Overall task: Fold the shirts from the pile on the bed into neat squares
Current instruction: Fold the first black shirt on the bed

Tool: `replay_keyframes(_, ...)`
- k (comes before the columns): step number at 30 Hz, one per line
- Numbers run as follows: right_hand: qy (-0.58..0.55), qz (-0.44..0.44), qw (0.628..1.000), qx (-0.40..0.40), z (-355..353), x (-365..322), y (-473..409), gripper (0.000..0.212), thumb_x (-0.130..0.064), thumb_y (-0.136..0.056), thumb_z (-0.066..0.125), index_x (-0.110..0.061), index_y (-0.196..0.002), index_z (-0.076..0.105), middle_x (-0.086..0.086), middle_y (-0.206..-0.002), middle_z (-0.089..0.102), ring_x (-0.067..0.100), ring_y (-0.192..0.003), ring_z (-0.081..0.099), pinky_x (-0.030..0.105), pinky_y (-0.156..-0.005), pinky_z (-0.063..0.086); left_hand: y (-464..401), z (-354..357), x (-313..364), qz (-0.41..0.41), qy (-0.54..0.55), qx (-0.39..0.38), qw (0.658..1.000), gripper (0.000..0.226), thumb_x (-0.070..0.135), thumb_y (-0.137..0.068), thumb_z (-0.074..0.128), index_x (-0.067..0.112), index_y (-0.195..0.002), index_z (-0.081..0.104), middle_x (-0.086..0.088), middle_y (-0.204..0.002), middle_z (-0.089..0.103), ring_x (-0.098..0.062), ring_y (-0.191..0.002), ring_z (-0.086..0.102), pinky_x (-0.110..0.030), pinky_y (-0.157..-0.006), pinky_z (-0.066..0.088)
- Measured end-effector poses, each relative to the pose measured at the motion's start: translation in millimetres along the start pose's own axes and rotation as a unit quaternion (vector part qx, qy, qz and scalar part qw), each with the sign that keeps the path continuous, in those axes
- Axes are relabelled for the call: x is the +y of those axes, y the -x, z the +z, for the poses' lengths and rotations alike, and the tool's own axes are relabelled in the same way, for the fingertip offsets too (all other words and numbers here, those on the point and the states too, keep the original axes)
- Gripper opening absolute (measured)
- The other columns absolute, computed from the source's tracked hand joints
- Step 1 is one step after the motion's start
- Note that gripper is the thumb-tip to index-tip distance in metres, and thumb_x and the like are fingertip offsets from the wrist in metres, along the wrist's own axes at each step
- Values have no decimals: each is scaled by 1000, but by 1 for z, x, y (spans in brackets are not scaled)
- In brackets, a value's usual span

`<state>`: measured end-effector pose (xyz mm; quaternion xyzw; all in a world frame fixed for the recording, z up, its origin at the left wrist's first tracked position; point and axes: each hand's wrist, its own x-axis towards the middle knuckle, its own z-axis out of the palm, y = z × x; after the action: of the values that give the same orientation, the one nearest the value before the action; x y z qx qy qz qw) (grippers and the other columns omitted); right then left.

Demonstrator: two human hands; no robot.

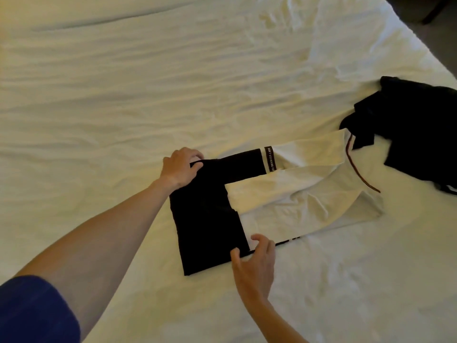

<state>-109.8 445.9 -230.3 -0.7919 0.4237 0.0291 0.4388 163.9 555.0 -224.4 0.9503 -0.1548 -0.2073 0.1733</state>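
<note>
Mid-fold of a black-and-white shirt [259,201], lying flat on the bed [123,95] near the front edge, black hem half toward the left, white collar half toward the right. Left hand [181,168] pinching the far corner of the black section, thumb over the cloth edge, forearm stretched across from the lower left. Right hand [254,263] at the near edge, fingers loosely curled on the fabric, thumb on the black part; grip not clearly closed. Hands well apart. Next, probably: lifting the black end and carrying it over the white half, edges aligned. Remaining dark pile [415,134] at the right, just beside the collar.
</note>
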Motion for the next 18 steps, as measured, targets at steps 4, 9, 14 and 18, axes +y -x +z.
replay_keyframes(4,114,-228,967,-29,24,-12,15,18,-27,-79,70,-25,-88,55,-11,-86,48,12,-76,47,30,-63,46,34,2,-23,160,-81,123,976,21,4,-87,57,16,-100,70,-5,-111,62,-32,-107,58,-47,-91,39)
replay_keyframes(9,277,-243,919,-144,62,-49,25,53,-64,-76,65,-18,-101,60,-2,-97,59,22,-91,57,37,-75,48,61,11,-68,262,-261,63,927,42,-1,-69,69,17,-106,70,-4,-116,65,-29,-112,56,-45,-92,37)
replay_keyframes(14,370,-214,884,-187,79,-60,24,46,-45,-91,62,-7,-115,52,8,-110,57,25,-102,56,35,-81,46,72,18,-77,211,-359,-18,909,68,12,-85,67,28,-147,45,2,-156,40,-26,-146,30,-50,-114,23)
replay_keyframes(18,271,-166,924,-212,72,-58,18,11,-21,-91,61,-11,-91,62,4,-88,63,22,-80,60,30,-66,43,74,12,-70,180,-376,-27,909,52,17,-100,46,36,-148,42,11,-157,36,-21,-150,22,-48,-119,11)
